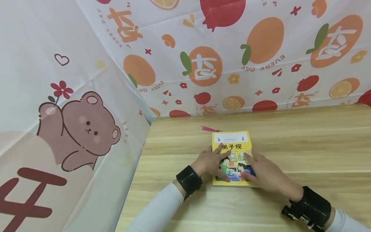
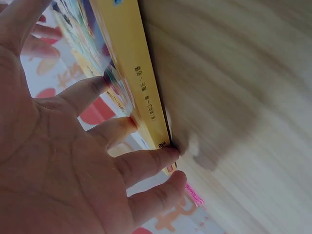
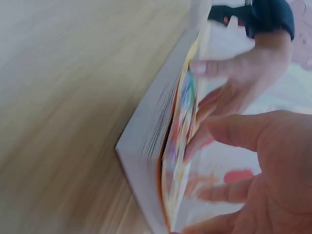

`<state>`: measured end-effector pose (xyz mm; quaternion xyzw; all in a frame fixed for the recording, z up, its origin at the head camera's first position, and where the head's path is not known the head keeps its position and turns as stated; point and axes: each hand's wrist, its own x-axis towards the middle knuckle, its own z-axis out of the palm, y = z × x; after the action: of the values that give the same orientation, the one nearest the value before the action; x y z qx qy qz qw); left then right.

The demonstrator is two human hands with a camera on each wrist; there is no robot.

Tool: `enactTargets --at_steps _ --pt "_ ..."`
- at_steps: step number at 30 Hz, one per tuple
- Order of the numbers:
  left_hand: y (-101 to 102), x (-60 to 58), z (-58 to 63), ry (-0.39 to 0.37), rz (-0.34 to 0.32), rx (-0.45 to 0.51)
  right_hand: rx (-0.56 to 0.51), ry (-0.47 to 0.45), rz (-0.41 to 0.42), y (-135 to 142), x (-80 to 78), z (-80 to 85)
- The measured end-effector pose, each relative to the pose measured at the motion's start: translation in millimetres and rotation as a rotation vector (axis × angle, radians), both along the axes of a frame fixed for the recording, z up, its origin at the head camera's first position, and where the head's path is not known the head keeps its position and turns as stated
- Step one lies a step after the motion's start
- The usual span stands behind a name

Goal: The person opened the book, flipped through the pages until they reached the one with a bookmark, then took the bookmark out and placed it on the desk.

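A thick yellow book [image 1: 234, 166] with a picture cover lies closed on the wooden table. My left hand [image 1: 210, 161] has its fingers spread over the cover's left side. Up close in the left wrist view, fingertips touch the cover edge and the lower part of the yellow spine [image 2: 134, 73]. At the right edge is my right hand [image 1: 265, 172], its index finger and thumb over the cover. The right wrist view shows the page edges [image 3: 151, 119], with a thin dark gap under the cover. A pink tassel [image 1: 209, 128] sticks out at the book's top.
Pale wood tabletop [image 1: 318, 145] surrounds the book. Behind it hangs a white fruit-print cloth [image 1: 174, 64], and a bear-print cloth [image 1: 87, 129] drops along the left edge. Both wrists carry black straps, the right strap [image 1: 314, 206] with a small device attached.
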<state>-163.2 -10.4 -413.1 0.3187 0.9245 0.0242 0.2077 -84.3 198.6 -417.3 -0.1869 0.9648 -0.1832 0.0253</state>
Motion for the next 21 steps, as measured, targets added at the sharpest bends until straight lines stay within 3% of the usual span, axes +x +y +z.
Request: enactTargets --at_steps 8,18,21 --pt "23.9 10.2 1.1 0.018 -0.017 -0.049 0.125 -0.065 -0.132 32.4 -6.2 -14.7" --pt "35.4 17.6 -2.3 0.137 -0.085 -0.101 0.066 -0.053 -0.160 39.1 0.9 -9.9" --pt "37.7 19.7 -2.8 0.141 -0.090 -0.105 0.063 -0.050 -0.157 40.1 3.9 -7.5"
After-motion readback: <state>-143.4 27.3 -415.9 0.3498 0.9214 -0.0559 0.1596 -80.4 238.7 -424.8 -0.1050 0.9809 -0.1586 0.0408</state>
